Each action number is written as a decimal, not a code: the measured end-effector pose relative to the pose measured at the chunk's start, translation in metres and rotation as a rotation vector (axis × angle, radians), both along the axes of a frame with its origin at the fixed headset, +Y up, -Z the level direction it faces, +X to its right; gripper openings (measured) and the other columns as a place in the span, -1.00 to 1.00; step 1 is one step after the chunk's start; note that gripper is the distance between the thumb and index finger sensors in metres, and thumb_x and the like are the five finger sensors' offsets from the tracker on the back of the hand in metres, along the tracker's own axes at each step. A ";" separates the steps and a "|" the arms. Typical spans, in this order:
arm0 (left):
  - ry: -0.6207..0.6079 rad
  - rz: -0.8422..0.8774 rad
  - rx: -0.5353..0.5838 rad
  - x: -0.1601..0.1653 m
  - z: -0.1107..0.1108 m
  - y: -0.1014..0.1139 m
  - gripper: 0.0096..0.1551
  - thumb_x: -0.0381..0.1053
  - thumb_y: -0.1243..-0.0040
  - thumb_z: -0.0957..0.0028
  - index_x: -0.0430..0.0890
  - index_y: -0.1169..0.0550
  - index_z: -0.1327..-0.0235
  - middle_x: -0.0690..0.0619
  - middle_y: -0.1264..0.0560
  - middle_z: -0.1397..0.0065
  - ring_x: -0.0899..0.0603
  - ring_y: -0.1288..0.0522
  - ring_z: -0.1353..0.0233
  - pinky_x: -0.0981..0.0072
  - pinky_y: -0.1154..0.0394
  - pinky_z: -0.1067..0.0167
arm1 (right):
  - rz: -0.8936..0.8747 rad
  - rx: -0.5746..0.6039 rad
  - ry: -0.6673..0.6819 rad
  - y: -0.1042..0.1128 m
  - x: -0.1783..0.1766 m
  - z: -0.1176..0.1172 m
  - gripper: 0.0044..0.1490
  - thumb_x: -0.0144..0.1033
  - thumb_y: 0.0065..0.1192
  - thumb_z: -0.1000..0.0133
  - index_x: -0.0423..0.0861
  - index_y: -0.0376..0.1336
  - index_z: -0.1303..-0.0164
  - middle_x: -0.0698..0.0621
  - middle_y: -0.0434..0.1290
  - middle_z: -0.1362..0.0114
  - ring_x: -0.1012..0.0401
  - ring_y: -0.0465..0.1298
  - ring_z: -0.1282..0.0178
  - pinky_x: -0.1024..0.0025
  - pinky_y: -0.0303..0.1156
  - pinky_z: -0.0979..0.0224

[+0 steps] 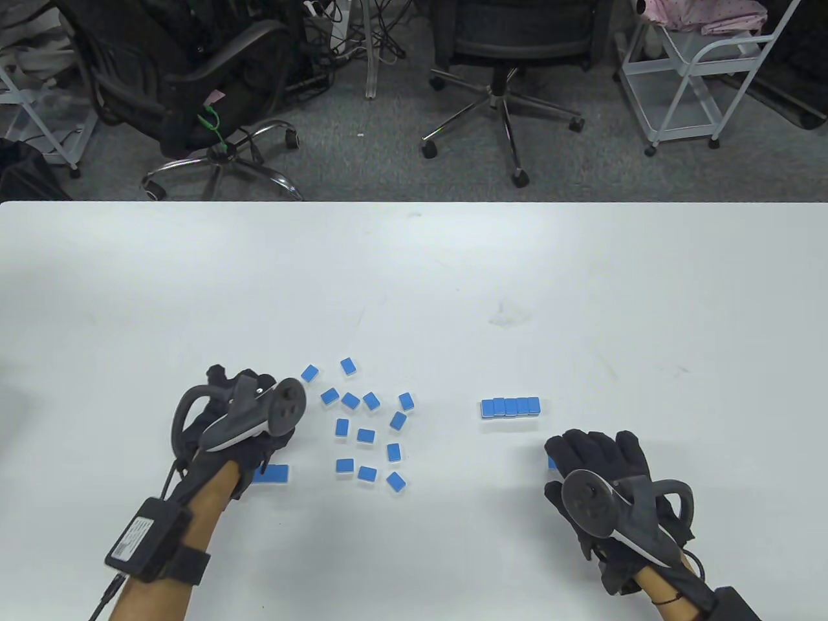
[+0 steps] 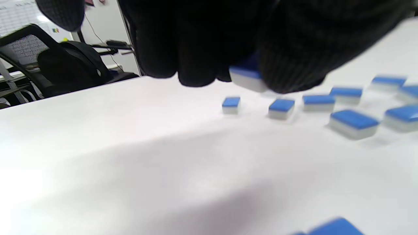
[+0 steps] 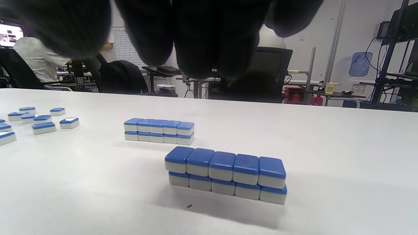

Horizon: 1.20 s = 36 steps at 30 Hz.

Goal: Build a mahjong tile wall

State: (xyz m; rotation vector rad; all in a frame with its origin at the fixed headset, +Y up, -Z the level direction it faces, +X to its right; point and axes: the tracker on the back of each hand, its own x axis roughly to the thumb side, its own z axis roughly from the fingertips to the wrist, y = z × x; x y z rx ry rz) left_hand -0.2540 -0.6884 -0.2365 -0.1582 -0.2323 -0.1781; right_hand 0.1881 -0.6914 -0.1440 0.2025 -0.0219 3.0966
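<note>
My left hand (image 1: pixel 242 404) hovers left of the scattered blue-backed tiles (image 1: pixel 366 435). In the left wrist view its fingers (image 2: pixel 294 65) pinch one blue-and-white tile (image 2: pixel 247 78) just above the table. My right hand (image 1: pixel 594 456) lies flat with its fingers straight over a two-layer wall of tiles (image 3: pixel 225 174). In the table view only a blue sliver of that near wall (image 1: pixel 552 462) shows. A second two-layer wall (image 1: pixel 511 406) stands a little farther out, also seen in the right wrist view as the far wall (image 3: pixel 159 130). The right hand holds nothing.
A short row of blue tiles (image 1: pixel 272 474) lies by my left wrist. The white table (image 1: pixel 414 291) stretches far beyond the tiles. Office chairs (image 1: pixel 498 58) and a white rack (image 1: pixel 692 77) stand on the floor past the far edge.
</note>
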 end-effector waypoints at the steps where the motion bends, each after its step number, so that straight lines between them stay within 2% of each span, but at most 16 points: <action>1: -0.001 0.005 0.018 -0.006 0.009 0.002 -0.31 0.26 -0.38 0.11 0.15 -0.55 -0.34 0.13 -0.45 -0.47 -0.17 -0.34 -0.60 -0.61 -0.05 -0.52 | 0.001 0.002 0.000 0.000 0.000 0.000 -0.19 0.15 0.18 0.15 0.13 0.22 -0.34 0.01 0.36 -0.56 -0.03 0.36 -0.55 -0.24 0.05 -0.63; 3: -0.011 -0.011 0.071 -0.019 0.035 0.001 -0.31 0.27 -0.38 0.12 0.16 -0.55 -0.34 0.13 -0.41 -0.53 -0.18 -0.29 -0.63 -0.61 -0.03 -0.52 | 0.002 0.003 0.000 0.000 -0.001 0.000 -0.19 0.15 0.18 0.15 0.13 0.22 -0.34 0.01 0.36 -0.56 -0.03 0.35 -0.56 -0.24 0.05 -0.63; 7: -0.016 -0.004 0.092 -0.030 0.061 -0.011 -0.33 0.27 -0.40 0.13 0.20 -0.57 -0.32 0.14 -0.35 -0.58 -0.17 -0.25 -0.66 -0.60 0.00 -0.53 | 0.002 0.000 -0.002 0.000 -0.001 0.000 -0.19 0.15 0.18 0.15 0.13 0.22 -0.34 0.00 0.36 -0.56 -0.03 0.35 -0.56 -0.24 0.05 -0.63; 25: -0.004 -0.112 0.024 -0.032 0.056 -0.035 -0.33 0.27 -0.42 0.12 0.22 -0.57 -0.33 0.15 -0.30 -0.62 -0.16 -0.20 -0.69 -0.54 0.07 -0.56 | 0.001 -0.017 -0.010 -0.001 -0.001 -0.002 -0.19 0.15 0.18 0.15 0.13 0.22 -0.34 0.01 0.36 -0.56 -0.03 0.36 -0.55 -0.24 0.05 -0.63; 36: 0.002 -0.135 0.020 -0.030 0.056 -0.038 -0.32 0.28 -0.40 0.10 0.22 -0.55 -0.35 0.15 -0.29 -0.63 -0.16 -0.19 -0.69 -0.53 0.08 -0.57 | -0.001 -0.018 -0.008 -0.002 -0.002 -0.001 -0.19 0.15 0.18 0.15 0.13 0.22 -0.34 0.01 0.36 -0.56 -0.03 0.36 -0.55 -0.24 0.05 -0.63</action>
